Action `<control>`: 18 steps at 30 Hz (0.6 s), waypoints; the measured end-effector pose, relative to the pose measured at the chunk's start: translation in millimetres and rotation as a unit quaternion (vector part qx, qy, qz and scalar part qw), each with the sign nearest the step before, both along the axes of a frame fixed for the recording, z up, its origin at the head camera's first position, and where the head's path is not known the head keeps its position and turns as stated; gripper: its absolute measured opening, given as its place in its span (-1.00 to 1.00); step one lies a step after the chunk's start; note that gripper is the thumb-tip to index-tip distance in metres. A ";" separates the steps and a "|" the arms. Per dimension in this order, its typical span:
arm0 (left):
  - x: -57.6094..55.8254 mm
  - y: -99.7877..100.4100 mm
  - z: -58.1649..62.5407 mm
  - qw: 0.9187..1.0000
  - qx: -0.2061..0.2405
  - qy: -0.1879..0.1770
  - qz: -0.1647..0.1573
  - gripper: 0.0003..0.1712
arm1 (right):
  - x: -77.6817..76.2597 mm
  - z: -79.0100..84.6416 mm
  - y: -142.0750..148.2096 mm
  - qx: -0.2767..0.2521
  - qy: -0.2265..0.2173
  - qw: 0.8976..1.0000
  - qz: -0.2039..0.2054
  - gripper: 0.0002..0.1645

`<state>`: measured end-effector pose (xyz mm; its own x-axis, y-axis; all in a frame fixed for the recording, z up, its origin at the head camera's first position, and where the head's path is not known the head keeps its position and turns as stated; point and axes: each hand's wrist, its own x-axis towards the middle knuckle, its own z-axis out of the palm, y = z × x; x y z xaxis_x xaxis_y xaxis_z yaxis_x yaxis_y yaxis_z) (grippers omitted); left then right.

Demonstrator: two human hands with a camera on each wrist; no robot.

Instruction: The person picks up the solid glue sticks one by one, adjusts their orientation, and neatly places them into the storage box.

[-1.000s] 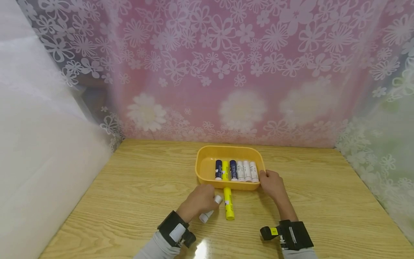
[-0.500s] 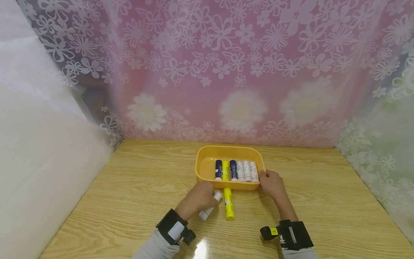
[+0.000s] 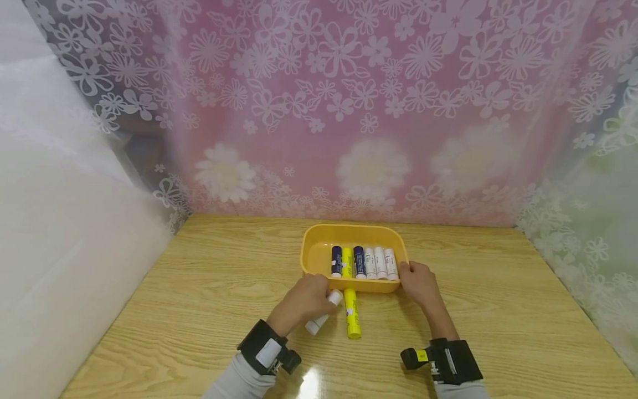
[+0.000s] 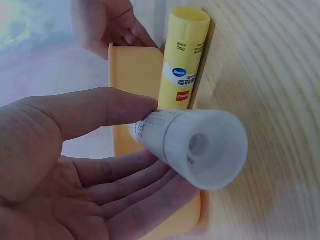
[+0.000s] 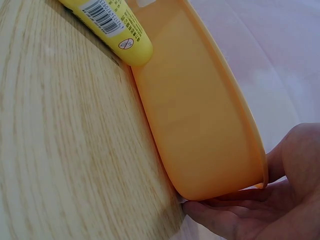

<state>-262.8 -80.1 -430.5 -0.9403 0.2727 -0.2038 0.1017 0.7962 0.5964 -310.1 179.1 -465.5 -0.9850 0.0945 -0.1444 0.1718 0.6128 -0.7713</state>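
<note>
My left hand (image 3: pixel 304 299) pinches a white glue stick (image 4: pixel 175 142) between thumb and fingers, tilted, just in front of a yellow-orange plastic bin (image 3: pixel 319 260). The right hand (image 3: pixel 418 281) grips the bin's right front corner, thumb over the rim and fingers against the outer wall. Inside the bin lie several glue sticks in a row: a dark blue one (image 3: pixel 336 261), a yellow one (image 3: pixel 346 262), another dark blue one (image 3: pixel 359 262) and white ones (image 3: pixel 380 263). A second yellow glue stick (image 3: pixel 352 313) is on the table at the bin's front wall, right of the held one.
The wooden table (image 3: pixel 229 266) reaches back to a pink floral curtain (image 3: pixel 299 127). White sheeting (image 3: pixel 75 221) hangs at the left, and a floral sheet (image 3: pixel 588 233) at the right.
My left hand has moved slightly forward, toward the bin, with the white glue stick. The right hand, the bin and the yellow glue stick on the table stay where they were.
</note>
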 end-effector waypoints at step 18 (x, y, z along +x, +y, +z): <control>-4.8 -3.1 17.1 0.999 -0.025 0.010 -0.019 -0.75 | 1.8 1.3 -0.8 0.003 0.004 1.000 0.004 -0.43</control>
<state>-267.6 -83.2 -413.4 -0.9334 0.2980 -0.1999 0.1432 0.8201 0.5540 -308.3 178.3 -464.1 -0.9867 0.0875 -0.1367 0.1614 0.6183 -0.7692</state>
